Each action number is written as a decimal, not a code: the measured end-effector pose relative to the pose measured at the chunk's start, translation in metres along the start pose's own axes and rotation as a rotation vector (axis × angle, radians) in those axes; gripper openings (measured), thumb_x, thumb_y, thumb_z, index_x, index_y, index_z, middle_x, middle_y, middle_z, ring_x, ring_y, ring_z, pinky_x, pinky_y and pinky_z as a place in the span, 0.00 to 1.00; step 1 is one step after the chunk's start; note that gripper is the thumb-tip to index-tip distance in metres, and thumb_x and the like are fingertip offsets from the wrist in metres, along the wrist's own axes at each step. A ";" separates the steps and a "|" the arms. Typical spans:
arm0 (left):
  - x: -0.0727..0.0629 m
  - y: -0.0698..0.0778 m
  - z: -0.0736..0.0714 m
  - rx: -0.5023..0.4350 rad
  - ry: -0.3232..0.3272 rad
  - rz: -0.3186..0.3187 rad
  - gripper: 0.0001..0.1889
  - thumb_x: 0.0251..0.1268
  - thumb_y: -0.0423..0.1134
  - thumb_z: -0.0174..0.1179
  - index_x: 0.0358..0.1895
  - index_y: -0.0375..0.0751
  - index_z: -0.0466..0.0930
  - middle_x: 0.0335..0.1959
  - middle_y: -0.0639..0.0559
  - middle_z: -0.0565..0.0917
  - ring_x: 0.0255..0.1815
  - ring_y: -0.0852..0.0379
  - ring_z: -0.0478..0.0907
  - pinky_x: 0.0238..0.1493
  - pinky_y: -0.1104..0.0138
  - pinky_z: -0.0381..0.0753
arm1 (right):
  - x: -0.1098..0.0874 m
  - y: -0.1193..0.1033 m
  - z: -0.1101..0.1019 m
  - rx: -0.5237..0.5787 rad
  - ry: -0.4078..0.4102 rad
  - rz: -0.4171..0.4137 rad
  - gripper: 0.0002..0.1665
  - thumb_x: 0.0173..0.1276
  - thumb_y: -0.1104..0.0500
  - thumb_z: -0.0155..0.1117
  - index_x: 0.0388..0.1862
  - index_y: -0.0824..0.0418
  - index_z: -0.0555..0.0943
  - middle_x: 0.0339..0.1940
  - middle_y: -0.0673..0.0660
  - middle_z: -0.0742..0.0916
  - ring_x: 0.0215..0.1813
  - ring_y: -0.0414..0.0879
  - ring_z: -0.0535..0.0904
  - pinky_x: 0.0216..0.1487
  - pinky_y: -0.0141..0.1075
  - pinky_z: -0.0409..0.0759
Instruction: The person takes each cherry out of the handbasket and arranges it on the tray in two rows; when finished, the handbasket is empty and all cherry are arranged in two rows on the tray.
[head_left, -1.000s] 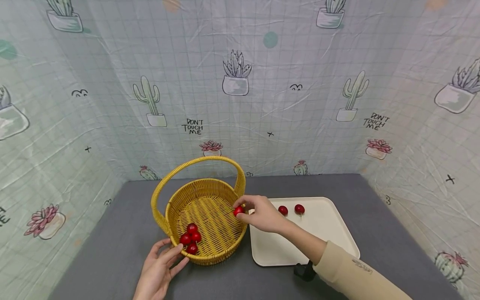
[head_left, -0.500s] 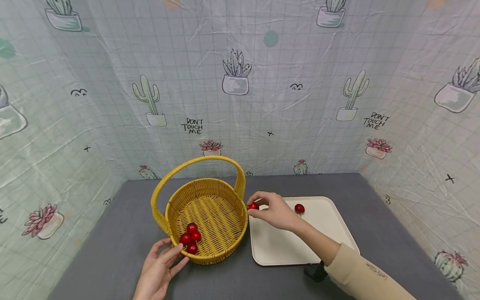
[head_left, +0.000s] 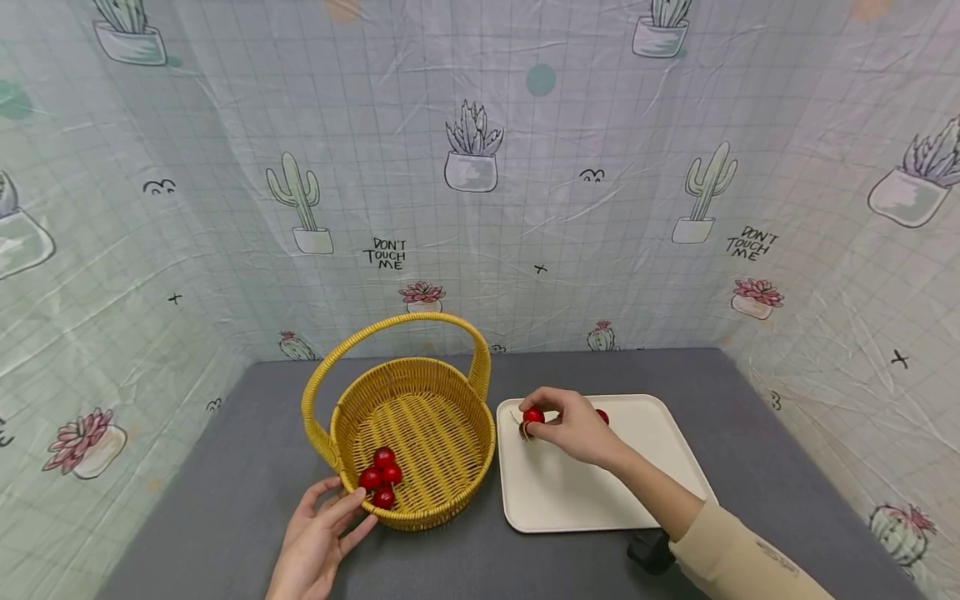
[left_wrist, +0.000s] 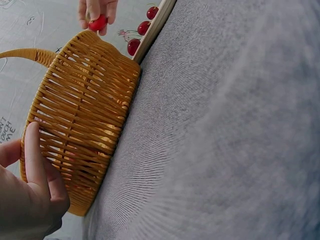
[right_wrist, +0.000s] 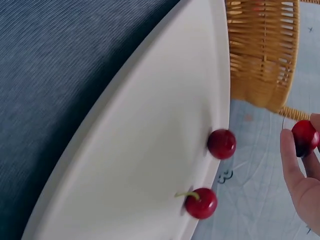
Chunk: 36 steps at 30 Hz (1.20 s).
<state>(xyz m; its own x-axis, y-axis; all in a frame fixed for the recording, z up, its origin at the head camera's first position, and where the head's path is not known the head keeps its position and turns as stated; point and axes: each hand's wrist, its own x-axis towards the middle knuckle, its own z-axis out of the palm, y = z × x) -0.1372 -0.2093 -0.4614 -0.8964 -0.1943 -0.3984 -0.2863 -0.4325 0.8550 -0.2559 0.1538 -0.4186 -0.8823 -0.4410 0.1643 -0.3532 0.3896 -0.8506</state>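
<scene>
My left hand (head_left: 318, 533) grips the near-left rim of a round yellow wicker basket (head_left: 442, 508), as the left wrist view also shows. Several red cherries (head_left: 384, 456) lie together inside, by that hand. Over the left part of a white tray (head_left: 592, 496), my right hand (head_left: 573, 429) pinches a red cherry (head_left: 533, 415) with its stem pointing left. Below those fingertips a second cherry (head_left: 525, 431) is partly covered. Another cherry (head_left: 602, 416) shows behind the hand. Three cherries on the tray, including this one (left_wrist: 133, 47), appear in the left wrist view.
The basket's tall arched handle (head_left: 397, 321) rises above its rim. Basket and tray stand side by side on a grey table (head_left: 225, 467), with a cactus-print curtain (head_left: 540, 217) behind and at both sides.
My right hand has moved right, from the basket's right rim to over the tray, still pinching a cherry. My left hand, the basket and the cherries inside have stayed put.
</scene>
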 end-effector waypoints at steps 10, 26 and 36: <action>0.000 0.000 -0.001 -0.005 -0.001 -0.002 0.19 0.77 0.33 0.60 0.56 0.50 0.59 0.42 0.56 0.78 0.47 0.59 0.83 0.59 0.55 0.86 | -0.008 0.014 -0.021 0.003 0.054 0.035 0.10 0.71 0.67 0.69 0.49 0.57 0.87 0.53 0.54 0.88 0.56 0.51 0.83 0.51 0.35 0.88; -0.001 0.001 0.001 0.002 0.016 -0.003 0.19 0.76 0.33 0.61 0.56 0.50 0.59 0.45 0.53 0.76 0.45 0.58 0.83 0.58 0.57 0.87 | -0.022 0.031 -0.048 0.007 0.083 0.085 0.16 0.71 0.69 0.67 0.57 0.68 0.82 0.54 0.65 0.86 0.55 0.60 0.83 0.44 0.33 0.87; -0.001 0.001 0.001 0.001 0.015 -0.006 0.19 0.76 0.33 0.61 0.56 0.50 0.59 0.45 0.53 0.75 0.46 0.58 0.83 0.58 0.57 0.87 | -0.031 0.040 -0.065 0.008 0.106 0.112 0.13 0.70 0.68 0.69 0.53 0.64 0.83 0.52 0.63 0.86 0.57 0.59 0.83 0.46 0.35 0.88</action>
<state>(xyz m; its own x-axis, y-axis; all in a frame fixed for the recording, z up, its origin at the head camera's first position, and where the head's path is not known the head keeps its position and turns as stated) -0.1375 -0.2090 -0.4596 -0.8893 -0.2050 -0.4087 -0.2921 -0.4328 0.8528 -0.2627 0.2357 -0.4252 -0.9443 -0.3066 0.1195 -0.2483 0.4253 -0.8703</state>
